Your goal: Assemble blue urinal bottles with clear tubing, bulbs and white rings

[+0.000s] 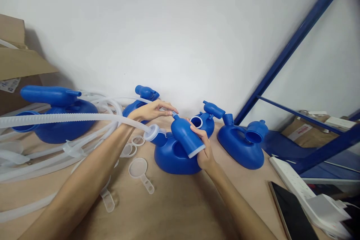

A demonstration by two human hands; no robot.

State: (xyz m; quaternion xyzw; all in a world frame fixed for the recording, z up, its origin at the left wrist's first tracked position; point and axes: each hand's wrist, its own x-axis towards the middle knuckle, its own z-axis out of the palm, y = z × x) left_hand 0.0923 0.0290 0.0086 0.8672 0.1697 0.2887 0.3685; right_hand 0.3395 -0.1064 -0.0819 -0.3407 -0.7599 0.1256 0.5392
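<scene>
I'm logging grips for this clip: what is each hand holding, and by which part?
The right hand grips the blue funnel piece around its wide lower end. The left hand pinches its narrow tip with the fingers.

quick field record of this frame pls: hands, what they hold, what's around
right hand: grips blue plastic funnel-shaped piece
left hand: fingertips pinch the blue piece's narrow tip
beneath: blue plastic container with white corrugated hose running into its neck
table: clear plastic scoops, loose clear tubing
other units: more blue containers left, behind, right
right edge: white power strip, dark phone
</scene>
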